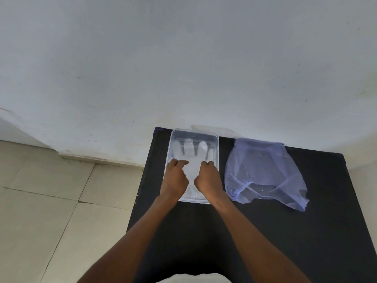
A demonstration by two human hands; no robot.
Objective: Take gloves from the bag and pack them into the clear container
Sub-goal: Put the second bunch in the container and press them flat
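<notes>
Left hand (175, 177) and right hand (208, 177) side by side; fingers curled, forearms outstretched.

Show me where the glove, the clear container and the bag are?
glove (192, 149): head view, on its spread fingers.
clear container (216, 139): head view, on its far right rim.
bag (263, 170): head view, on its middle.

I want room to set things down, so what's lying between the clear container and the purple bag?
Nothing: the head view shows only bare black table between the clear container and purple bag.
</notes>
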